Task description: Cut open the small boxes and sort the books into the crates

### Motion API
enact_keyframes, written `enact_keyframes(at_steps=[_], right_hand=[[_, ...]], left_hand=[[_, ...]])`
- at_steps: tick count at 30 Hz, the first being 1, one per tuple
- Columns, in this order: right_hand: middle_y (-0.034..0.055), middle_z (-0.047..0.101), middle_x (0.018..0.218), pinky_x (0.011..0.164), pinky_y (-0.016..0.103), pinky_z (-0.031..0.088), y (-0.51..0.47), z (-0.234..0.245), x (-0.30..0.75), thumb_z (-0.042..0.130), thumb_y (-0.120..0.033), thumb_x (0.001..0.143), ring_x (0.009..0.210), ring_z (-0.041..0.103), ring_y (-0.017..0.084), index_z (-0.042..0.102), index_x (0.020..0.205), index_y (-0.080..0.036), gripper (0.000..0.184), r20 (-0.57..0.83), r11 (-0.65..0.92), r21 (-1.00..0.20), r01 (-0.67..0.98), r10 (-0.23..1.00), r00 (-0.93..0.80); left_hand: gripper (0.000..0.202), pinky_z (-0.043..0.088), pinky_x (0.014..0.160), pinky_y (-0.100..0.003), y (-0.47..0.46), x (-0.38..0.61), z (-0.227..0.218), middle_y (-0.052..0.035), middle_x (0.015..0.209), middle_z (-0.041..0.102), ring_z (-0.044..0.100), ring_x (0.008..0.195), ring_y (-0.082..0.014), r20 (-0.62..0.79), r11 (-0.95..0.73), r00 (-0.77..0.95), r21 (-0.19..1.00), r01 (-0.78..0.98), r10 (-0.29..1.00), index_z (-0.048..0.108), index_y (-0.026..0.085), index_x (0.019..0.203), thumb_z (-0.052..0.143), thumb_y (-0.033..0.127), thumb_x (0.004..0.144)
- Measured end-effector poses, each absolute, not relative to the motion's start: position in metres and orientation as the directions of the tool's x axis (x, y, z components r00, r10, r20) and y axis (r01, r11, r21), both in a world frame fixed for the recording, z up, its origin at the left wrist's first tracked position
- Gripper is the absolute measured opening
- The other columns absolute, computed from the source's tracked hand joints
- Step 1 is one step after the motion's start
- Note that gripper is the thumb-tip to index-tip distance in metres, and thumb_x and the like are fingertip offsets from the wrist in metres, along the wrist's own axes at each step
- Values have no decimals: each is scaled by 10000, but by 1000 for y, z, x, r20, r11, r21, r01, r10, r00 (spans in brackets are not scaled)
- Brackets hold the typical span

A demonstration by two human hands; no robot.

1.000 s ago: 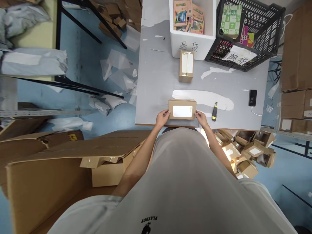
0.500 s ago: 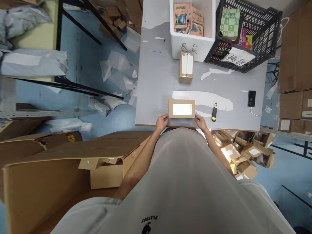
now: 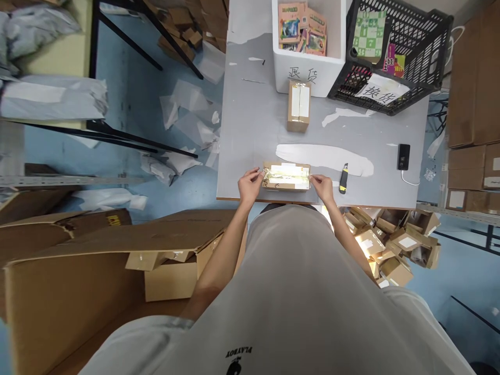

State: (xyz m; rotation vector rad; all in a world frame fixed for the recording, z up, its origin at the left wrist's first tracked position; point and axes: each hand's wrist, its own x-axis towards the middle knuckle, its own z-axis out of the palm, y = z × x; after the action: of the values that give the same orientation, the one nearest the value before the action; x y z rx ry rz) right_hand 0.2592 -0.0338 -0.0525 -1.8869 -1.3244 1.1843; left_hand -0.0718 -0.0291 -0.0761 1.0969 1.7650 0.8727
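Observation:
Near the front edge of the grey table lies a small cardboard box [image 3: 287, 185], with shiny tape and a white label on the side facing up. My left hand [image 3: 250, 186] grips its left end, fingers closed at the upper corner. At the right end, my right hand [image 3: 322, 187] pinches the box with thumb and fingertips. A yellow and black box cutter [image 3: 344, 178] lies just to the right. Farther back, a second taped cardboard box [image 3: 299, 107] stands against a white bin [image 3: 308, 67].
The white bin holds several pink packets. Beside it, a black plastic crate [image 3: 422, 57] carries a green checkered item. A phone [image 3: 403, 157] with a cable lies at the table's right. A large open carton [image 3: 70, 307] stands at lower left; several small boxes [image 3: 394, 245] lie heaped at right.
The cardboard box has been turned, so a taped side now faces up instead of the plain labelled one. Both hands have moved up along its ends, the left one also outward.

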Motion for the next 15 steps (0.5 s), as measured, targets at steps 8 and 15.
enact_keyframes(at_steps=[8,15], right_hand=[[136,903,1127,1102,540,644,-42,-65,255,783,-593,937,1096,833,390,903,1009,-223,395,-419,-442,-757,482,894,161],[188,869,1194,1134,563,610,-40,-47,281,702,-547,976,1111,809,365,869,1092,-178,421,-347,-481,-704,522,875,338]], left_hand=[[239,691,1124,-513,-42,-61,-78,-166,1344,836,787,1308,-370,-373,439,-265,859,265,889,913,161,1083,827,364,990],[314,597,1263,-513,-49,-34,-45,-101,1476,780,730,1408,-315,-209,207,-34,908,365,977,896,276,1256,707,466,1092]])
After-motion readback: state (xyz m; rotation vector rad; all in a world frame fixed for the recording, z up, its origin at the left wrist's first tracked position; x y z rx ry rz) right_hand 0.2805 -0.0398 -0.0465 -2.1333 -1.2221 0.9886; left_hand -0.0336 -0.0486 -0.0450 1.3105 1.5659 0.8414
